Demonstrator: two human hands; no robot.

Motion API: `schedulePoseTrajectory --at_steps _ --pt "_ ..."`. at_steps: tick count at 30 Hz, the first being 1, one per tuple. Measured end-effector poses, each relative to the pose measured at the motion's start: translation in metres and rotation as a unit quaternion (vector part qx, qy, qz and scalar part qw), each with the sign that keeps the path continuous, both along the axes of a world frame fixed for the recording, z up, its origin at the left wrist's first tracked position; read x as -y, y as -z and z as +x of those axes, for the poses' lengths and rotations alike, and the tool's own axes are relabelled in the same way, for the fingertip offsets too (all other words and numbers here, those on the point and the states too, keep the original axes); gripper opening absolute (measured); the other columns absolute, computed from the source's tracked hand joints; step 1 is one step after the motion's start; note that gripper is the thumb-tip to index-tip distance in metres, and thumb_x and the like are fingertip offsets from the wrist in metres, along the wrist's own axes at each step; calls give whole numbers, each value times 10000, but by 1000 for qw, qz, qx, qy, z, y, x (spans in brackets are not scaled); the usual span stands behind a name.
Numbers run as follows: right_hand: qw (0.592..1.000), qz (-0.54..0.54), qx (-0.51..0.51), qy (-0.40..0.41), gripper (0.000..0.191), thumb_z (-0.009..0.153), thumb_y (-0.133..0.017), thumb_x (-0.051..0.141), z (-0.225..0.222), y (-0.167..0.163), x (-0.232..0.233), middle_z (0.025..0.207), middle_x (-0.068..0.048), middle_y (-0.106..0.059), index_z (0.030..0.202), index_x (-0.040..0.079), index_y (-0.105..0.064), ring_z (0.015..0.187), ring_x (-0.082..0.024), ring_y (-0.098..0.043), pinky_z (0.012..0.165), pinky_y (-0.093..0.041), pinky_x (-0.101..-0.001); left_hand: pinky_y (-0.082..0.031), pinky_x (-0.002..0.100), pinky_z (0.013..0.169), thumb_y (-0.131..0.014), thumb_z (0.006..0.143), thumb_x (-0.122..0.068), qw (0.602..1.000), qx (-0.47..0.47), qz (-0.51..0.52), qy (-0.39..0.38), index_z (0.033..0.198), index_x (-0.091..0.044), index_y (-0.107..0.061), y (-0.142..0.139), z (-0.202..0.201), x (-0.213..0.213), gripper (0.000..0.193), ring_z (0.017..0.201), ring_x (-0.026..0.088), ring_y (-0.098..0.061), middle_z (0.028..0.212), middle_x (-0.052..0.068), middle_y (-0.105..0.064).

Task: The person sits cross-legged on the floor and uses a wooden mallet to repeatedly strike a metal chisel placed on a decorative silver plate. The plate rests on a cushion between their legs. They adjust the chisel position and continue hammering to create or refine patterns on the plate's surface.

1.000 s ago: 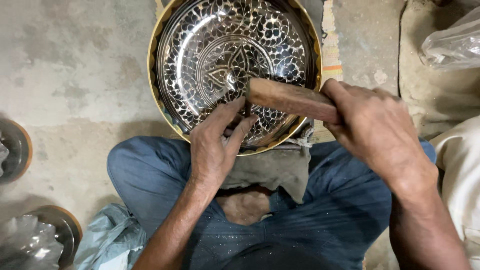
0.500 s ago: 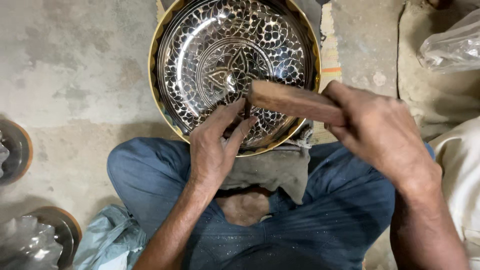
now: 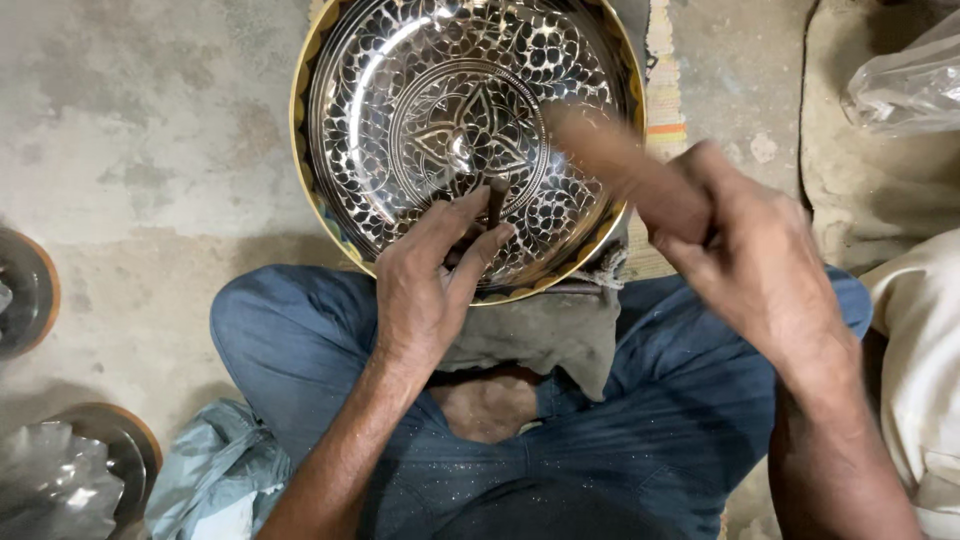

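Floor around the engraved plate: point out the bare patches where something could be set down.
Bare concrete floor left of the engraved plate, above the dark dishes. A narrow strip between plate and plastic bag. Crowded at the lap: left hand with punch, right hand with wooden mallet.

Bare concrete floor (image 3: 150, 150) open at left; engraved plate (image 3: 470, 130) ahead, plastic bags (image 3: 900, 90) right — blocked

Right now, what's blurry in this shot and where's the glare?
In the head view, the right hand and the wooden mallet it grips are smeared by motion blur; the left hand, pinching a small dark tool, is sharp; bright glare streaks across the engraved metal plate, mostly upper left of its centre.
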State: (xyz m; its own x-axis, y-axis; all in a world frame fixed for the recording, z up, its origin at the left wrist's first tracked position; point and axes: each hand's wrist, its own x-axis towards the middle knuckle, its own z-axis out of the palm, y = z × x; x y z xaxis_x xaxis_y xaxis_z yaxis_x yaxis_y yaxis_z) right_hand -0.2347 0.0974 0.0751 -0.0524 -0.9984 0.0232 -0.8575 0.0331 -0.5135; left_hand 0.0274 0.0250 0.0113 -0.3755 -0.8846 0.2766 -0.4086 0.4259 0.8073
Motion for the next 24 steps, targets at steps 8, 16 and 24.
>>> schedulePoseTrajectory --at_steps 8,16,24 --pt "999 47 -9 23 275 920 -727 91 10 -3 0 940 -190 -712 1117 9 -555 754 -242 -735 581 -644 -359 -632 338 730 -752 981 -227 1000 -9 7 -1 1297 -62 -694 5 0 -1 361 948 194 -776 1105 96 -764" --pt "995 79 -11 62 257 939 -746 126 15 0 -2 761 -153 -686 1054 29 -538 618 -247 -677 569 -589 -416 -639 333 790 -746 989 -235 1000 -9 -20 6 1317 -57 -680 7 1 1 379 995 199 -760 1127 93 -750" --pt "984 34 -171 -30 333 822 -775 86 13 -1 -5 799 -174 -713 1074 38 -563 689 -308 -701 664 -600 -483 -633 325 721 -753 968 -250 1000 11 22 -1 1300 -53 -683 6 1 0 392 895 171 -757 1034 80 -746"
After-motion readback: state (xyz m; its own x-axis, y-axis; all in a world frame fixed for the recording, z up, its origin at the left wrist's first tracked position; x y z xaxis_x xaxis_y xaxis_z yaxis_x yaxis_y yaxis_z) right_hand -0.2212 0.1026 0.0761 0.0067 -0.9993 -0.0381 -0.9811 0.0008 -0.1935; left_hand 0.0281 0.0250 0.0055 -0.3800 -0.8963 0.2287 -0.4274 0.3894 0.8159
